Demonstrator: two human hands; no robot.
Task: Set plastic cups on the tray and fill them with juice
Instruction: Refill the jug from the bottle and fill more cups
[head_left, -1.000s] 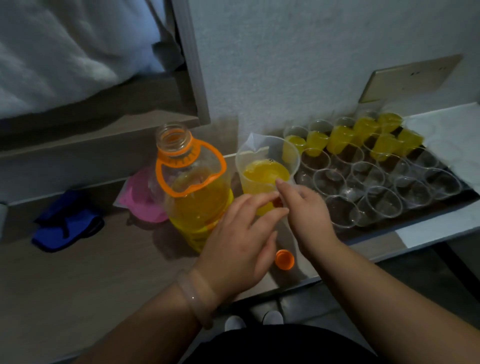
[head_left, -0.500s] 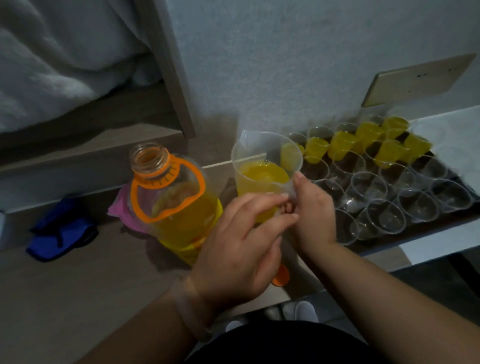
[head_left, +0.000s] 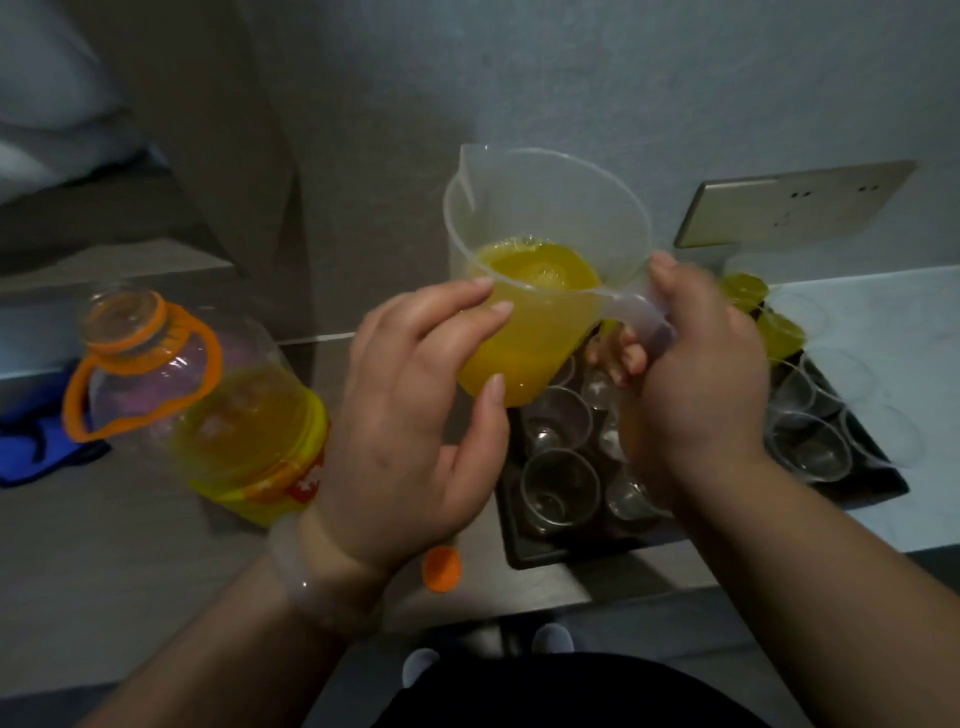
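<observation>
Right hand (head_left: 696, 395) fingers (head_left: 621, 358) wrapped round the handle of one clear plastic jug (head_left: 540, 322), part-filled with yellow juice, above one dark rectangular tray (head_left: 519, 551); left hand (head_left: 410, 431) cups its wall, thumb beneath. Round clear cups (head_left: 560, 486) on tray, total hidden; two visibly filled; one juice bottle (head_left: 244, 426), one orange cap (head_left: 441, 569) on surface (head_left: 130, 571).

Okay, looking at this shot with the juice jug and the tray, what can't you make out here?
All in the head view:
How many cups sit on the tray: the jug and right hand cover the middle ones.
Bottle label: blurred, partly behind the left hand.
Orange cap: partly under the left wrist.
Blue cloth: cut by the left edge.
</observation>
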